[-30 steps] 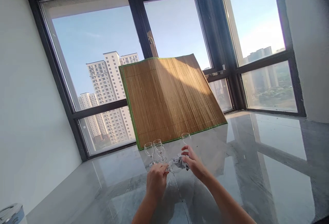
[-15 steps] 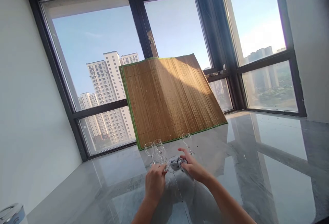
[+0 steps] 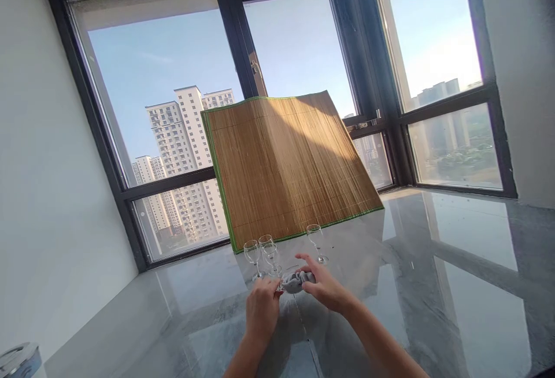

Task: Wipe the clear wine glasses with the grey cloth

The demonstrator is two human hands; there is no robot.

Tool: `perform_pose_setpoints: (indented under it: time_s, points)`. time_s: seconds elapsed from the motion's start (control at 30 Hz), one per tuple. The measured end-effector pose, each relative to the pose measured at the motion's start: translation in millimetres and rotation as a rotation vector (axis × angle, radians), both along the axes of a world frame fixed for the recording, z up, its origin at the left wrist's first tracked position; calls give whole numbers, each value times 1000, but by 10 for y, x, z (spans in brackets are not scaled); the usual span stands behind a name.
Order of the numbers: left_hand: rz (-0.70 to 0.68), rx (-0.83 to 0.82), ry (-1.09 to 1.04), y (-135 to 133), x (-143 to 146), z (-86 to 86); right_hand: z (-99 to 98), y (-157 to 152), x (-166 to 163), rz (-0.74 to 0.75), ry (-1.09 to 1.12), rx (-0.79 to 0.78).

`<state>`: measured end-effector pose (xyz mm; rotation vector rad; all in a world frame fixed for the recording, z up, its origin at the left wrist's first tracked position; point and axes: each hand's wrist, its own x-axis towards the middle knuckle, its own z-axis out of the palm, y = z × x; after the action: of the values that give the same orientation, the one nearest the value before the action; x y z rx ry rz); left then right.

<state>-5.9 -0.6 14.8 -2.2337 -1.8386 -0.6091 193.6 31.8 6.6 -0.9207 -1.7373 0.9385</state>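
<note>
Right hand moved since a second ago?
Yes: the right hand sits slightly lower in view, judged against the lone standing glass, whose foot it no longer hides.

Daylight enters through the far windows [image 3: 156,60], the right-hand sky [image 3: 446,60] washed nearly white. Sun and shadow split the mat [image 3: 286,158]; the glossy counter [image 3: 208,308] throws back pale reflections. The glasses [image 3: 251,252] read as faint outlines; the upper right corner blurs dark.

BLOCK: clustered glasses [image 3: 269,248] beyond left hand [image 3: 262,304], lone glass [image 3: 314,236] beyond right hand [image 3: 324,285] | PASS: between those glasses | BACK: leaning mat [image 3: 290,164]
</note>
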Motion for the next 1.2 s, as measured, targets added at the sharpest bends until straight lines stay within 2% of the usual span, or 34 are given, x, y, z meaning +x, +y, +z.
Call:
perform_pose_setpoints:
  time_s: [0.17,0.4,0.53,0.67,0.73,0.8,0.87,0.93,1.07,1.2]
  points:
    - [-9,-19,71,13,-12,-18,-23,-31,-8,144,-35,-174]
    - [-70,-42,52,-19,-17,9,19,-49,59,198,49,-353]
    - [-114,0,-38,-19,-11,15,127,-117,146,251,165,-369]
    - [-145,57,-165,1,2,-23,173,-120,158,276,420,-338]
    - [-158,74,-244,30,-5,-62,174,-83,158,229,544,-326]
    - [-163,71,-371,79,-25,-110,167,-34,163,101,634,-304]
    - [-132,61,-540,141,-42,-163,151,7,159,-58,667,-270]
    - [-119,30,-727,204,-34,-220,124,24,119,-125,632,-249]
    - [-238,-153,-1061,274,74,-344,48,-26,-87,57,487,-255]
    - [-310,-258,-1208,251,178,-432,-10,-111,-267,171,401,-302]
